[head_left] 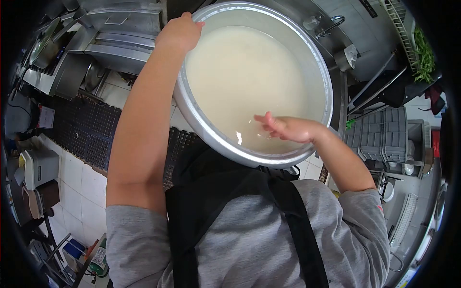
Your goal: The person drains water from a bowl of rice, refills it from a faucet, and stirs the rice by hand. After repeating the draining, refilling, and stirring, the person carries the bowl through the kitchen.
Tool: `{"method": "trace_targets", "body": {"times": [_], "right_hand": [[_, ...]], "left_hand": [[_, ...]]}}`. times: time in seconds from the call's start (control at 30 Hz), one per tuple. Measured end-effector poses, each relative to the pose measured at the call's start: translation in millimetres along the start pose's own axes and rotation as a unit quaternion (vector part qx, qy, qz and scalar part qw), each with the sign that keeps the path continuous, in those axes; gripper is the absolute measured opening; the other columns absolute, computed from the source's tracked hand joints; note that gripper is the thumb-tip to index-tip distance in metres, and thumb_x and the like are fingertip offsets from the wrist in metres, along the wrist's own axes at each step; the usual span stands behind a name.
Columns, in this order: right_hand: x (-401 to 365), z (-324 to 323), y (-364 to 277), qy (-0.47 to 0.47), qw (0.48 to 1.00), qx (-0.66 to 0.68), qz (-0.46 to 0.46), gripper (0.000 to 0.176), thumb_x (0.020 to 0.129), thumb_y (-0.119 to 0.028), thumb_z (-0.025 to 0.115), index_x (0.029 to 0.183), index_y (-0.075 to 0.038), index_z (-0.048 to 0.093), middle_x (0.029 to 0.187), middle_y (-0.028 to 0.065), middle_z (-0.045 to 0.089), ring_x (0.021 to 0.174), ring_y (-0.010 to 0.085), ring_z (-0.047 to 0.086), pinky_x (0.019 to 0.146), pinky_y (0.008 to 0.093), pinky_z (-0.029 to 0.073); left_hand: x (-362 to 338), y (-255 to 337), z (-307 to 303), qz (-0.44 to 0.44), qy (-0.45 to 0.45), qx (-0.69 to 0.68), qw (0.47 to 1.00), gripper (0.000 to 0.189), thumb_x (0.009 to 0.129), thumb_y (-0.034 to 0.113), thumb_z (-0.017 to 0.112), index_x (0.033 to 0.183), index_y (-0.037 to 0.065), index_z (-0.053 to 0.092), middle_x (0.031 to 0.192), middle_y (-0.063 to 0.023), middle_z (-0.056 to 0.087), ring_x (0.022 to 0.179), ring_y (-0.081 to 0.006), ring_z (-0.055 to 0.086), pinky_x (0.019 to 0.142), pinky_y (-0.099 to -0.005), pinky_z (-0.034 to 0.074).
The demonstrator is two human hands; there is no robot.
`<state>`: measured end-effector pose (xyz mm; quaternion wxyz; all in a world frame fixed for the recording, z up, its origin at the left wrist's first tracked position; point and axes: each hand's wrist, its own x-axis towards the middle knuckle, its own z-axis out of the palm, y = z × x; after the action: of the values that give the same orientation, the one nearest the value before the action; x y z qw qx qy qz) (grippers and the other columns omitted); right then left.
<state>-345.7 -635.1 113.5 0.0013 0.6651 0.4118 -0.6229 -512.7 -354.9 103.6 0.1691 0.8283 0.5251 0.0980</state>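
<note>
A large round aluminium pot (328,91) fills the upper middle of the view, close in front of my body. Cloudy, cream-white liquid (245,72) fills much of its inside. My left hand (181,32) is closed over the rim at the far left side. Over the near right part of the pot, my right hand (288,129) has its fingers stretched out at the liquid's surface, some of them partly hidden by it. Ripples and bright reflections show beside these fingers.
Behind the pot is a steel sink area with a faucet (331,25). Grey plastic crates (379,134) stand at the right, below green leaves (423,55) on a rack. A perforated black floor mat (91,129) and steel kitchen units (120,29) lie to the left.
</note>
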Motion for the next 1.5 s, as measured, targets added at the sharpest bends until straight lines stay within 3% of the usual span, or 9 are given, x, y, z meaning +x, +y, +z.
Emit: {"method": "trace_targets", "body": {"times": [0.07,0.2,0.47,0.8,1.0,1.3,1.4,1.47,1.5], "right_hand": [[5,9,-5,-0.021,0.996,-0.075,-0.038,0.109,0.079,-0.087,0.008,0.154,-0.009,0.023,0.148,0.0237,0.040,0.133,0.0341,0.045,0.108,0.0426,0.037],[13,-4,-7,-0.053,0.995,-0.081,-0.019,0.109,0.079,-0.088,0.009,0.154,-0.009,0.020,0.149,0.0237,0.038,0.136,0.0345,0.042,0.109,0.0438,0.036],[47,-69,-38,0.062,0.997,0.046,-0.024,0.112,0.079,-0.089,0.013,0.155,-0.006,0.010,0.155,0.0292,0.018,0.142,0.0487,0.021,0.113,0.0619,0.019],[65,-73,-42,0.054,0.997,0.053,0.001,0.119,0.075,-0.092,0.016,0.154,-0.003,0.006,0.155,0.0345,0.008,0.142,0.0533,0.014,0.113,0.0633,0.017],[71,-72,-41,0.059,0.998,0.027,0.009,0.118,0.076,-0.091,0.017,0.154,-0.002,0.009,0.155,0.0340,0.009,0.142,0.0527,0.016,0.113,0.0621,0.017],[66,-64,-50,0.084,0.995,-0.045,0.033,0.117,0.077,-0.090,0.012,0.153,-0.001,0.016,0.154,0.0309,0.019,0.140,0.0495,0.027,0.111,0.0578,0.028],[67,-56,-48,0.087,0.995,-0.036,0.022,0.113,0.082,-0.086,0.019,0.150,0.004,0.021,0.154,0.0312,0.020,0.140,0.0465,0.027,0.112,0.0568,0.027],[84,-47,-28,0.105,0.982,-0.099,-0.118,0.099,0.092,-0.074,0.026,0.148,0.007,0.023,0.152,0.0323,0.023,0.140,0.0430,0.032,0.116,0.0464,0.026],[73,-39,-31,0.108,0.982,-0.099,-0.118,0.099,0.092,-0.074,0.026,0.148,0.007,0.023,0.152,0.0323,0.023,0.140,0.0430,0.032,0.116,0.0464,0.026]], "left_hand": [[0,-1,1,0.002,0.004,-0.001,1.000,0.049,0.101,0.043,0.043,0.132,0.005,0.048,0.124,-0.0199,0.062,0.117,-0.0365,0.059,0.094,-0.0497,0.049],[0,-2,1,0.003,0.003,-0.011,1.000,0.048,0.101,0.042,0.043,0.131,0.005,0.049,0.125,-0.0197,0.061,0.117,-0.0361,0.059,0.095,-0.0495,0.049],[-3,0,-1,-0.003,0.005,-0.003,1.000,0.049,0.100,0.042,0.043,0.132,0.005,0.049,0.125,-0.0186,0.062,0.117,-0.0356,0.059,0.095,-0.0487,0.049],[-1,0,-1,-0.006,-0.007,-0.010,1.000,0.051,0.100,0.043,0.044,0.133,0.005,0.048,0.126,-0.0183,0.061,0.118,-0.0350,0.059,0.096,-0.0482,0.049],[-1,2,-1,-0.009,-0.004,0.006,1.000,0.051,0.100,0.044,0.043,0.133,0.005,0.048,0.125,-0.0189,0.061,0.119,-0.0353,0.058,0.096,-0.0488,0.049],[0,1,0,-0.005,0.001,0.009,1.000,0.051,0.100,0.044,0.043,0.133,0.006,0.047,0.127,-0.0196,0.060,0.118,-0.0365,0.058,0.095,-0.0492,0.049],[1,0,0,-0.001,-0.002,0.006,1.000,0.051,0.100,0.044,0.043,0.134,0.005,0.046,0.127,-0.0200,0.060,0.119,-0.0363,0.058,0.095,-0.0492,0.049],[1,0,-1,0.002,0.000,0.010,1.000,0.052,0.100,0.044,0.043,0.134,0.005,0.046,0.126,-0.0201,0.060,0.118,-0.0362,0.058,0.095,-0.0491,0.049],[0,0,-1,-0.001,-0.002,0.015,1.000,0.052,0.100,0.044,0.042,0.134,0.005,0.046,0.126,-0.0203,0.061,0.118,-0.0362,0.058,0.095,-0.0490,0.049]]}}
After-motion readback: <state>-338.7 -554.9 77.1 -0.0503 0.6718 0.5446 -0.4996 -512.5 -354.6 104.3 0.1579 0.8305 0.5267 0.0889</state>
